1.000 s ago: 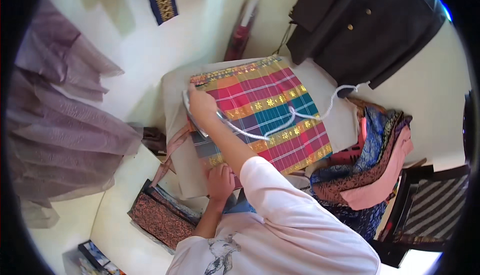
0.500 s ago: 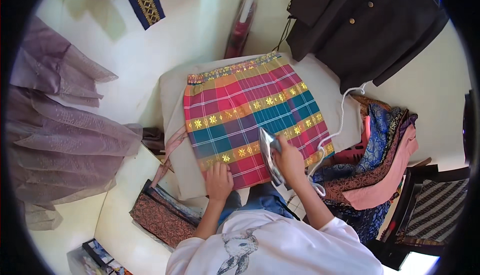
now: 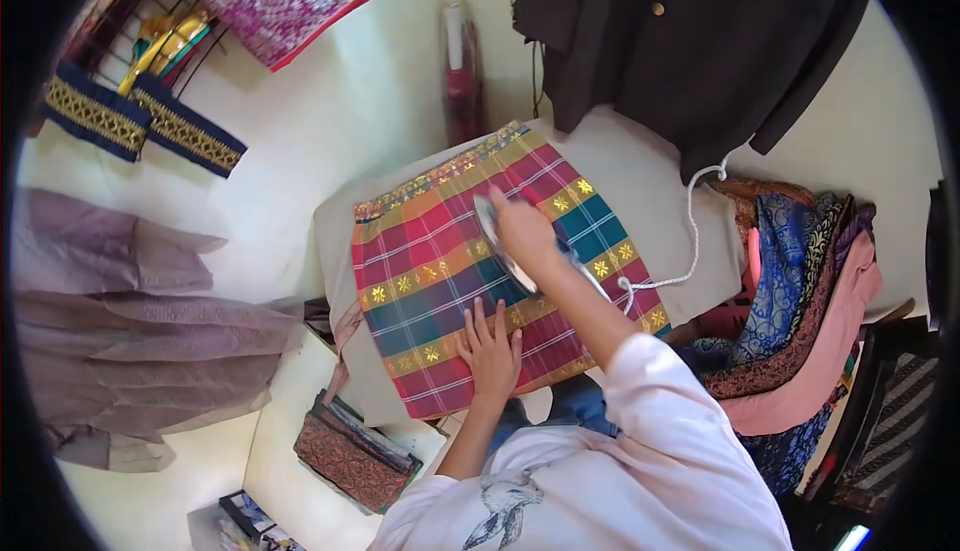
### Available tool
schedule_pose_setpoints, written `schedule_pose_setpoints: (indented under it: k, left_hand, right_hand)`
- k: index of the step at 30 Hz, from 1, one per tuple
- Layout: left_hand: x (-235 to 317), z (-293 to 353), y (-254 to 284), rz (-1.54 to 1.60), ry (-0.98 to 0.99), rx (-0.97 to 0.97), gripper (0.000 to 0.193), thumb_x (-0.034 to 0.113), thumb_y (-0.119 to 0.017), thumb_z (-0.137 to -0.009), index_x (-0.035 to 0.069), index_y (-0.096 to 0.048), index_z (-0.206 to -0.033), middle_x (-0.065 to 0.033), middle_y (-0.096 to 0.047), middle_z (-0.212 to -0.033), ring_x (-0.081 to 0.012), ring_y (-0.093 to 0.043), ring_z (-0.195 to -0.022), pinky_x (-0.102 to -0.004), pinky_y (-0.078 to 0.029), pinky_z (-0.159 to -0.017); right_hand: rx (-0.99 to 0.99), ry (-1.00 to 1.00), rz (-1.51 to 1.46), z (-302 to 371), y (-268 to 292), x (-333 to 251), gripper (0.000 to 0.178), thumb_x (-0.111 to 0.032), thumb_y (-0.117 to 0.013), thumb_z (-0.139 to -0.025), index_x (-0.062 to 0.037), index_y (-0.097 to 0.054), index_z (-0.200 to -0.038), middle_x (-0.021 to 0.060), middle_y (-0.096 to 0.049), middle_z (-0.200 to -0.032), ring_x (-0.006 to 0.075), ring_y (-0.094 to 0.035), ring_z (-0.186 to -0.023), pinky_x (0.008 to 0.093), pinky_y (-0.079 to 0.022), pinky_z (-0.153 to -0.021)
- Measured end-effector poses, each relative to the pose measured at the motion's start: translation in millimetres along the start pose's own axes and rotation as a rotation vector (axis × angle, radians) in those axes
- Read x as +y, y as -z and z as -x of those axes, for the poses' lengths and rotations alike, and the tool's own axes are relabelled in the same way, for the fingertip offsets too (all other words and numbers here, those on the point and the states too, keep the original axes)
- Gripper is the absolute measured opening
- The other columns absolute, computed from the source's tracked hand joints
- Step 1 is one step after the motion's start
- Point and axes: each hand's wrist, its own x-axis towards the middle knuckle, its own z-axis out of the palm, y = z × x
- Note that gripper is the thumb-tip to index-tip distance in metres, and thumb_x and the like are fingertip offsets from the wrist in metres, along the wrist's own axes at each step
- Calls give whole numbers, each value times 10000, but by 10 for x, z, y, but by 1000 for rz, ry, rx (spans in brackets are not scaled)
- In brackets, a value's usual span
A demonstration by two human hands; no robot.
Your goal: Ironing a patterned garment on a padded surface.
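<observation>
A plaid skirt (image 3: 404, 253) in red, teal and gold, with a gathered waistband at its far end, lies spread on a pale padded board (image 3: 612, 173). My right hand (image 3: 524, 237) is closed round the handle of an iron (image 3: 486, 219), over the middle of the skirt. Part of the iron is hidden under my hand and forearm. Its white cord (image 3: 692, 236) loops away to the right across the board. My left hand (image 3: 490, 356) lies flat on the skirt's near part, fingers stretched out.
A dark buttoned jacket (image 3: 640, 61) hangs over the board's far right. Patterned cloths (image 3: 785, 281) are heaped at the right. Sheer mauve fabric (image 3: 150, 331) hangs at the left. Folded brown cloth (image 3: 350, 456) lies below the board's left side. A wrapped bottle-like object (image 3: 460, 71) stands behind.
My right hand has pushed the iron away from me, up toward the waistband. My left hand has shifted right and farther onto the skirt, its fingers now spread. The head view has shifted.
</observation>
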Motion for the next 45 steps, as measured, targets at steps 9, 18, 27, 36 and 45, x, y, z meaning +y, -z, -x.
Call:
schedule_pose_setpoints:
  k: [9, 18, 27, 36, 45]
  left_hand:
    - [294, -261, -72, -163, 105, -11, 463, 351, -425, -913, 330, -378, -1373, -149, -144, -1501, -438, -151, -1349, -638, -126, -1025]
    - [392, -292, -187, -169, 172, -49, 479, 363, -416, -914, 322, -353, -1387, -159, -133, -1502, -463, -146, -1342, -657, -107, -1024]
    - [580, -244, -354, -196, 229, 1, 576, 380, -394, -922, 136, -269, -1430, -216, -97, -1494, -481, -102, -1344, -639, -65, -1036]
    - [583, -244, -336, -213, 217, -38, 599, 397, -383, -919, 121, -251, -1435, -221, -91, -1494, -483, -93, -1346, -633, -68, -1034]
    - [601, -210, -326, -188, 185, 9, 581, 392, -409, -908, 167, -280, -1428, -178, -109, -1505, -440, -121, -1357, -633, -73, -1037]
  right_hand:
    - [-197, -197, -19, 1321, 742, 693, 300, -220, -553, -851, -108, -441, -1106, 201, -616, -795, 404, -612, -729, 500, -475, -599]
    - [85, -87, 68, -292, 298, 814, 261, -122, -495, -844, -109, -475, -1104, 167, -639, -742, 348, -645, -697, 457, -515, -598]
    - [-2, -64, -63, 62, 409, 874, 262, -162, -532, -830, -107, -480, -1081, 195, -631, -747, 388, -624, -694, 490, -488, -594]
    - [-155, -267, -36, 1184, 914, 1108, 316, -212, -580, -825, -123, -453, -1100, 194, -627, -779, 395, -610, -700, 495, -473, -597]
    - [22, -136, 40, -335, 515, 1280, 308, -189, -583, -819, -110, -467, -1093, 191, -638, -794, 388, -621, -760, 493, -486, -655]
